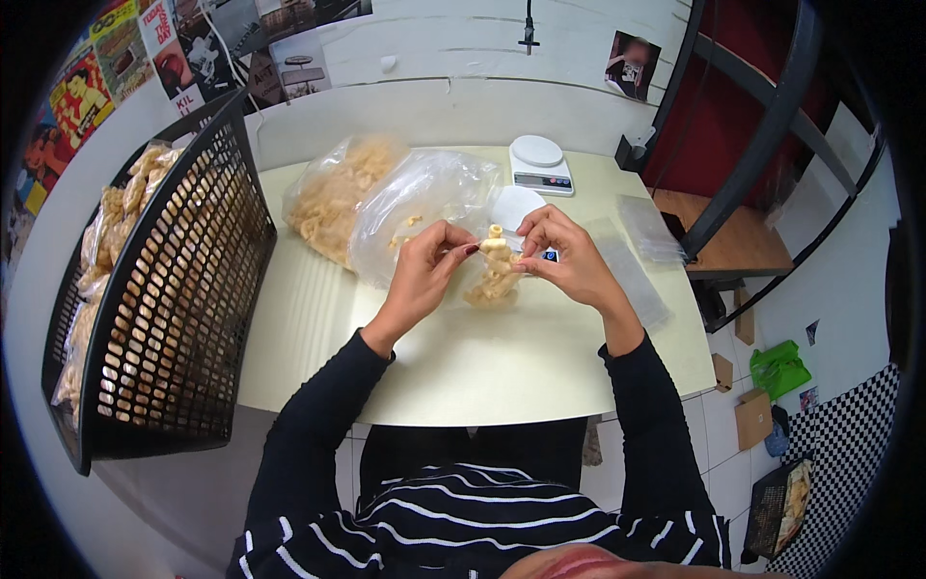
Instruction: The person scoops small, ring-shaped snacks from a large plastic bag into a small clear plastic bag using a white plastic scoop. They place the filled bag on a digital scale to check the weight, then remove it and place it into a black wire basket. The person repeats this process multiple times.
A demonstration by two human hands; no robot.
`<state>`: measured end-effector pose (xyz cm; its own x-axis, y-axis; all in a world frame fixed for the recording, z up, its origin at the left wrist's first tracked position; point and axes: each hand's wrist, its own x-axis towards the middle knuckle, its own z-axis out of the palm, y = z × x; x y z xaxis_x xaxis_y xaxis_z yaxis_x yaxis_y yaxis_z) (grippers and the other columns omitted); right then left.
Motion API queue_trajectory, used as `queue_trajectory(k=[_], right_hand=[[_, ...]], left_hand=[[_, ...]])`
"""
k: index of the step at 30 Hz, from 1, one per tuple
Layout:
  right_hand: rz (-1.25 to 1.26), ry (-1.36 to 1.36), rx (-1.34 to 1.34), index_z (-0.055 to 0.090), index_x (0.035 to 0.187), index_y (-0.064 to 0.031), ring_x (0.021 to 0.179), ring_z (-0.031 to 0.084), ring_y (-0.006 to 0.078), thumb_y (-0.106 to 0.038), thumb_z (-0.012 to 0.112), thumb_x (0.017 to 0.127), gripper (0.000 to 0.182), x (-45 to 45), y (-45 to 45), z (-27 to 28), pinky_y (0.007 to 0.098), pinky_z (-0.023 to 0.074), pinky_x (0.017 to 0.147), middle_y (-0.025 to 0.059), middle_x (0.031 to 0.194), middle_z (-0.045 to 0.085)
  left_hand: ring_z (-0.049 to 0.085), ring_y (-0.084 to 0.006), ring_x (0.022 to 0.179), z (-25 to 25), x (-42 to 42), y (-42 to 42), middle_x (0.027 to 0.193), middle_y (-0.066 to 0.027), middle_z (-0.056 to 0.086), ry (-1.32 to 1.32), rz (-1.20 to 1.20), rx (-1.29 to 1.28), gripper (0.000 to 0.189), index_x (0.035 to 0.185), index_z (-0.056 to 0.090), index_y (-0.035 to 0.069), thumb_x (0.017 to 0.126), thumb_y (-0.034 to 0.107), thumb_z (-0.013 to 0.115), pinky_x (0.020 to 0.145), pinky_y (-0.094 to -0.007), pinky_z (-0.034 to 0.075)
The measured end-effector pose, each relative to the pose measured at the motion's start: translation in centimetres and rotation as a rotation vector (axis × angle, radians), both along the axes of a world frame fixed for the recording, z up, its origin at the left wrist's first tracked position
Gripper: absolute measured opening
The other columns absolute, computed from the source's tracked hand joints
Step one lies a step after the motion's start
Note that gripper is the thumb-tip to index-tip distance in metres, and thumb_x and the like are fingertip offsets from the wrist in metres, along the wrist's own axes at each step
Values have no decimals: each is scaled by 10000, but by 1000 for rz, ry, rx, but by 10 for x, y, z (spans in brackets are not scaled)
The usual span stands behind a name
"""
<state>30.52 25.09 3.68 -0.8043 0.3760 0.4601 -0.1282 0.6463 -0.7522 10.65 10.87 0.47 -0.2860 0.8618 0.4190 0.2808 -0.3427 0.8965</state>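
Between my hands, above the pale table (470,391), is a small clear plastic bag of tube-shaped snacks (495,282). My left hand (427,271) pinches the bag's upper left edge between thumb and forefinger. On the other side, my right hand (568,253) pinches its upper right edge. A few snack pieces show at the bag's mouth. Behind my hands lies a large clear plastic bag (427,188) with some loose pieces in it, touching a fuller bag of snacks (333,195). A digital scale with a round white plate (516,205) is partly hidden by my right hand.
A tall black plastic basket (181,289) packed with bagged snacks stands at the left. Another white digital scale (539,166) sits at the table's back. Flat clear bags (651,228) lie at the right. A dark metal frame (759,137) rises beyond the table's right edge.
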Motion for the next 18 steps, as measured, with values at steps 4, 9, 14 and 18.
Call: queue_trajectory(k=[4, 9, 14, 18], right_hand=[[-16, -9, -63, 649, 916, -18, 902, 613, 167, -68, 744, 838, 133, 8, 4, -7, 292, 508, 766, 52, 1029, 620], [-72, 11, 4, 666, 928, -1, 849, 631, 173, -5, 678, 869, 61, 8, -11, -9, 294, 516, 751, 59, 963, 629], [-164, 146, -60, 673, 920, 4, 840, 646, 205, 32, 673, 851, 75, 11, -5, -10, 312, 509, 717, 74, 923, 633], [-128, 113, 53, 672, 925, 7, 852, 648, 214, 34, 678, 846, 84, 6, -14, -11, 315, 514, 725, 75, 929, 641]], left_hand=[[620, -116, 919, -3, 7, -2, 968, -56, 638, 21, 84, 45, 23, 981, 604, -26, 963, -18, 594, 858, -267, 510], [625, -172, 797, 0, 20, -6, 856, -81, 620, 225, 176, 90, 47, 899, 620, -29, 885, -69, 641, 736, -284, 503], [621, -219, 813, 4, 17, -8, 845, -106, 611, 293, 228, 136, 87, 881, 613, -23, 850, -98, 642, 750, -298, 479], [613, -181, 839, 4, 21, -12, 866, -80, 613, 272, 221, 89, 116, 891, 616, -20, 856, -130, 609, 940, -360, 480]])
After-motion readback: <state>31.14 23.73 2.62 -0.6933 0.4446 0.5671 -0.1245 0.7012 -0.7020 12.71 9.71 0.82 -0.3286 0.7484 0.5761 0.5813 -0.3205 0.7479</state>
